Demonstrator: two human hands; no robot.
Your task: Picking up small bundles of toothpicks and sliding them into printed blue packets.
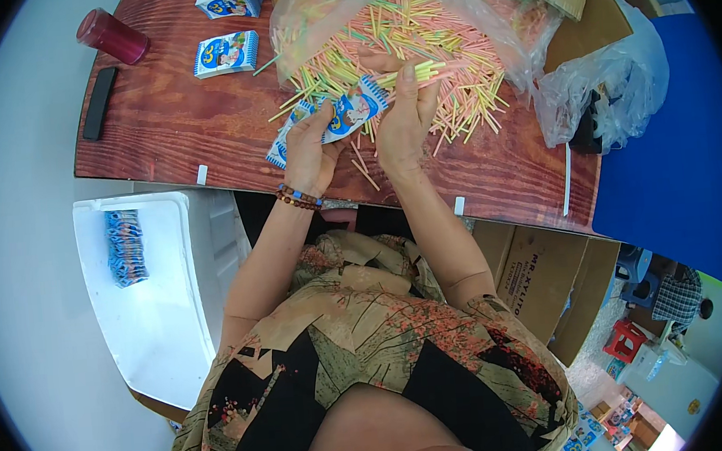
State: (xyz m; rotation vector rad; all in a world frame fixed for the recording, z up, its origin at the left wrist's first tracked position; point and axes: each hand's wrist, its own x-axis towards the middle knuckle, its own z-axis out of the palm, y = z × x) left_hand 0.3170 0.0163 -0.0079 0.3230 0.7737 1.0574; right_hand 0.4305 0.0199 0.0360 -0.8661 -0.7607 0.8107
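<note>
My left hand (314, 149) is closed on small blue-and-white packets (354, 112), the front one pointing up and to the right. Close beside it, my right hand (404, 129) pinches a small bunch of thin candy-coloured sticks (423, 71), yellow and pale pink, between thumb and fingers. The bunch lies just past the packet's right end; whether any stick has entered the packet I cannot tell. Behind both hands spreads a big heap of pink, yellow and green sticks (457, 48), spilling from a clear plastic bag (310, 13) onto the red-brown wooden table (168, 147).
A stack of flat packets (226, 55) lies at the far left, near a dark red cup (113, 36) and a black bar (100, 103). A white box (145, 336) holding a row of packets stands left, below the table. Crumpled plastic (613, 91) and cardboard (595, 25) are right.
</note>
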